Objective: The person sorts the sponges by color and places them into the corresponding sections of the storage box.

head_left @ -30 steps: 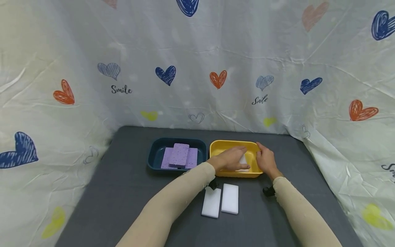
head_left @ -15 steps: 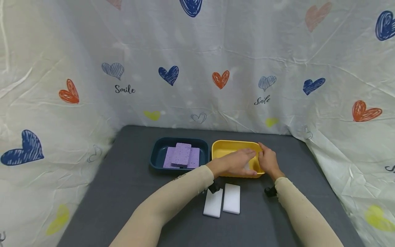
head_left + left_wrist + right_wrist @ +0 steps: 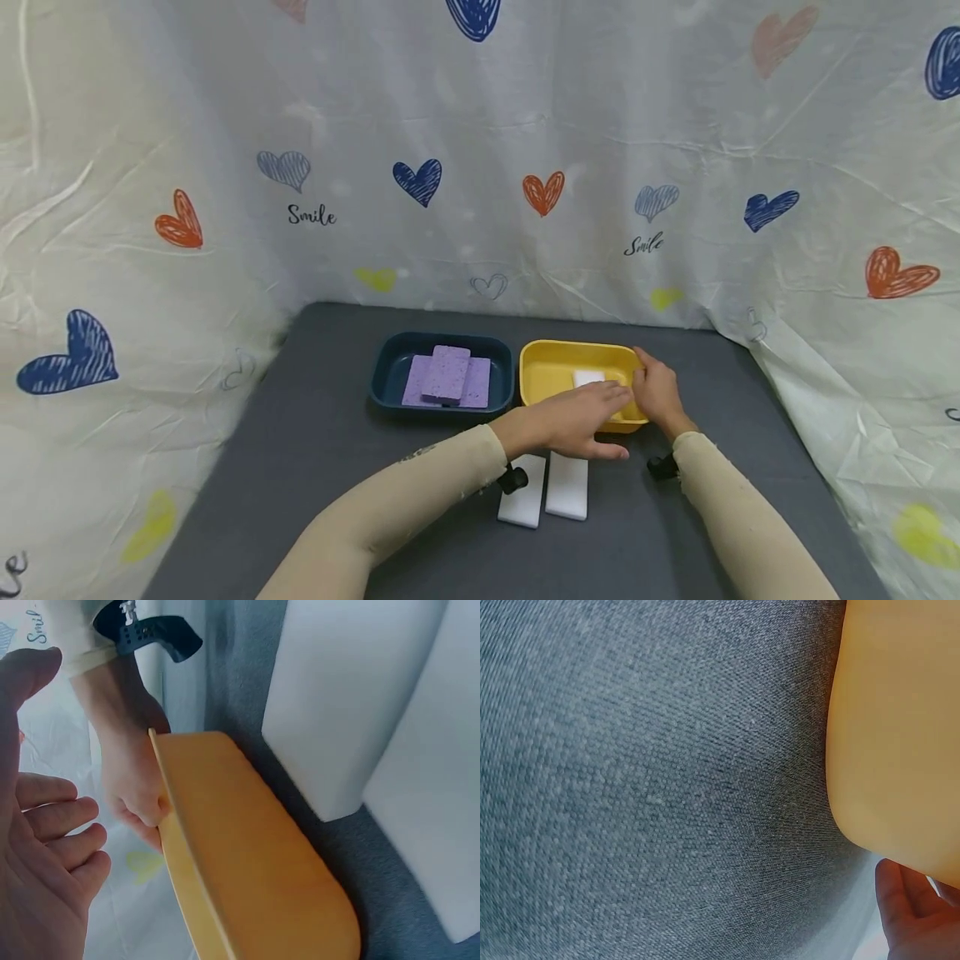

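- The left hand (image 3: 576, 421) was held over the near side of the yellow tray (image 3: 546, 367), its fingers loosely extended, the thumb set well apart and nothing grasped; in the left wrist view it was seen just beside the tray.
- The right end of the yellow tray was gripped by the right hand (image 3: 657, 389), with the fingers bent at the rim; how tightly could not be told.
- The yellow tray was placed just right of the dark blue tray (image 3: 384, 375), at the far part of the grey table (image 3: 337, 400).
- In the yellow tray a white block (image 3: 588, 377) was seen, its near part hidden by the left hand.
- Two more white blocks (image 3: 567, 492) were laid flat side by side on the table, near of the yellow tray, and were partly covered by the left hand and its black wrist device (image 3: 513, 479).
- In the dark blue tray a purple sponge (image 3: 447, 375) was stacked on a further purple layer (image 3: 477, 383); whether that layer was made up of one piece or two could not be told.
- The table was backed by a pale cloth (image 3: 480, 100) printed with hearts.
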A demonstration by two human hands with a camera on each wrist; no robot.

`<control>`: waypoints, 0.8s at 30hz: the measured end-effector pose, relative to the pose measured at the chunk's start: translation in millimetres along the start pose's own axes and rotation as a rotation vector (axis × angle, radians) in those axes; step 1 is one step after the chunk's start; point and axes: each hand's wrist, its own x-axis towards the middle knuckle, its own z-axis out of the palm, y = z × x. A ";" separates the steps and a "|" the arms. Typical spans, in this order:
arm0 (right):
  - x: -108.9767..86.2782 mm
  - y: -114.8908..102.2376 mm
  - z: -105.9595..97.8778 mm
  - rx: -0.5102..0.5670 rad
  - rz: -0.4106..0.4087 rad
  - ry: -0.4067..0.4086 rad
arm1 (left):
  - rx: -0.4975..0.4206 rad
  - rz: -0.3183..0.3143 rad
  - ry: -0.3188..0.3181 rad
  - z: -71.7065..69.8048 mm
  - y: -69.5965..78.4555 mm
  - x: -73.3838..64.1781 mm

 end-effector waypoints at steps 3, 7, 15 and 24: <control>-1.9 -5.3 -2.9 0.006 0.009 -0.020 | -0.002 0.018 0.005 1.8 3.4 -6.8; -3.2 -7.4 -3.1 -0.009 0.017 -0.028 | 0.000 0.041 0.008 6.6 7.5 -14.1; -7.7 -8.5 -2.5 0.012 0.025 -0.030 | -0.031 0.098 0.003 16.9 15.7 -29.5; -5.1 -6.9 -1.8 0.015 0.032 -0.028 | -0.087 0.120 -0.042 28.3 24.1 -47.6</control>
